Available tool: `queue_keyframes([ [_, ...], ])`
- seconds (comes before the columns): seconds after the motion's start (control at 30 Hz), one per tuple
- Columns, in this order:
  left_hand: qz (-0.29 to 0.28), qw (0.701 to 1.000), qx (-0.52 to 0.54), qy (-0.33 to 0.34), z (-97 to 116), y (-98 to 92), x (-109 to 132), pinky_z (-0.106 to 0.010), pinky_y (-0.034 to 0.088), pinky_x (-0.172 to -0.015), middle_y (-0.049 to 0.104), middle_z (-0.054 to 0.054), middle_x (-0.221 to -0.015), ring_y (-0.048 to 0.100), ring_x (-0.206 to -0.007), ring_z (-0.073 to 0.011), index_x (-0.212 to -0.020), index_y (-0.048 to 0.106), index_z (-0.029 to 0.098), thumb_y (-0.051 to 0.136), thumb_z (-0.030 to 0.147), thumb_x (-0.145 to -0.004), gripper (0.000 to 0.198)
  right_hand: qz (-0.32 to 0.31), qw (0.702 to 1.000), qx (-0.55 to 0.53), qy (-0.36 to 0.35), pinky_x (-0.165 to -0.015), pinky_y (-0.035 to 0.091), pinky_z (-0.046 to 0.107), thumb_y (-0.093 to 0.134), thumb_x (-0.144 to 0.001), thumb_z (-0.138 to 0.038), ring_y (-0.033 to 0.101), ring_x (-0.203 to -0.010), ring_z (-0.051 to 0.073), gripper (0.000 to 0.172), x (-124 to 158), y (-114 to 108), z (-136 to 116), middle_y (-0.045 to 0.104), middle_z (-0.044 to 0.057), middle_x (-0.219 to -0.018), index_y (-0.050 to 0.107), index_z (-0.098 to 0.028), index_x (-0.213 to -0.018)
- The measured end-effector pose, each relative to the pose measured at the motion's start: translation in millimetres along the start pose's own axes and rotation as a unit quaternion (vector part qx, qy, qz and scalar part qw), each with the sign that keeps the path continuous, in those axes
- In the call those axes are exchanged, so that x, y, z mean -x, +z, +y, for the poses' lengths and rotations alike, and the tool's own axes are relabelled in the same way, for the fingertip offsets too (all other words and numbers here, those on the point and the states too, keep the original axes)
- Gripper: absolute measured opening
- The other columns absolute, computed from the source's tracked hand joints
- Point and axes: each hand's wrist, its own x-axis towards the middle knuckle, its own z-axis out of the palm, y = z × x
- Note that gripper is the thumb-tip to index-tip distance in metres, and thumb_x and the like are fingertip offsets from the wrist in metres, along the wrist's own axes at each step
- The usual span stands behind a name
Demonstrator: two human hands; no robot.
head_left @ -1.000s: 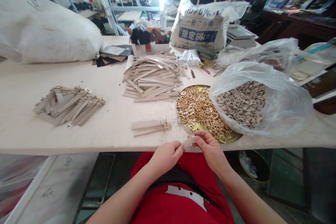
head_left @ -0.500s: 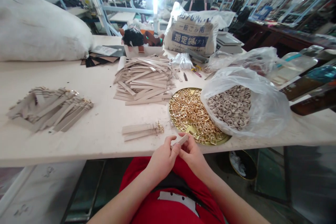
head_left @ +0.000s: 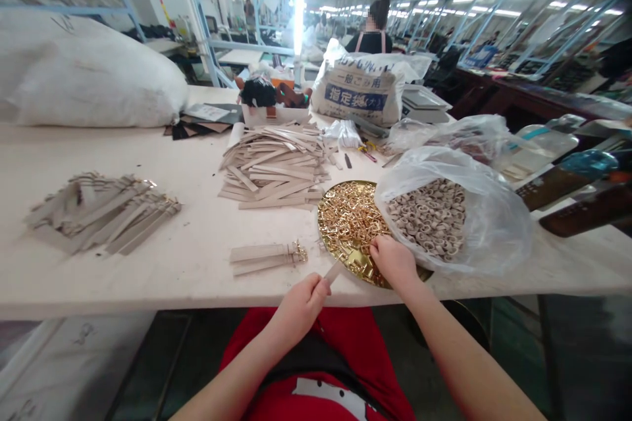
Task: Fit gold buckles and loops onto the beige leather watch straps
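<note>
Near the table's front edge, my left hand (head_left: pixel 303 302) pinches a beige strap (head_left: pixel 334 272), its free end pointing up and right. My right hand (head_left: pixel 394 259) is over the gold tray (head_left: pixel 363 270), fingers closed at the heap of gold buckles (head_left: pixel 348 214); whether a buckle is between the fingertips is hidden. Just left of the tray lie a few straps with buckles fitted (head_left: pixel 264 256). Against the tray's right side rests a clear plastic bag (head_left: pixel 498 210) with many small beige loops (head_left: pixel 429 217) inside.
Behind the tray is a large pile of loose beige straps (head_left: pixel 276 164). A stack of buckled straps (head_left: pixel 106 210) lies at left. A big white sack (head_left: pixel 93 72), a printed bag (head_left: pixel 355 89) and bottles (head_left: pixel 582 204) stand around the table. A person (head_left: pixel 372 33) is in the background.
My hands were together around the strap. The right has let go and moved right and up to the buckles, while the left keeps the strap and has shifted slightly left and down.
</note>
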Motion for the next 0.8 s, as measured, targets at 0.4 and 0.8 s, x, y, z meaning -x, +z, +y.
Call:
queue_keyframes([
  [0.4, -0.046, 0.939, 0.336, -0.054, 30, 7.3, -11, -0.018, 0.019, -0.037, 0.033, 0.01, -0.044, 0.026, -0.037, -0.005, -0.074, 0.043, 0.017, 0.046, 0.049, -0.077, 0.032, 0.086, 0.937, -0.276, -0.195, -0.083, 0.044, 0.037, 0.045, -0.085, -0.024, 0.058, -0.093, 0.022, 0.016, 68, -37, -59, 0.064, 0.008, -0.1, 0.061, -0.023, -0.084],
  [0.8, -0.069, 0.951, 0.297, -0.05, 15, 1.7, -3, -0.017, 0.023, -0.039, 0.036, 0.009, -0.046, 0.03, -0.039, -0.0046, -0.072, 0.041, 0.018, 0.044, 0.047, -0.079, 0.031, -0.084, 0.813, -0.576, -0.007, -0.063, 0.044, 0.028, 0.061, -0.074, -0.026, 0.053, -0.064, 0.015, 0.005, 74, -32, -67, 0.059, 0.0, -0.07, 0.06, -0.022, -0.076],
])
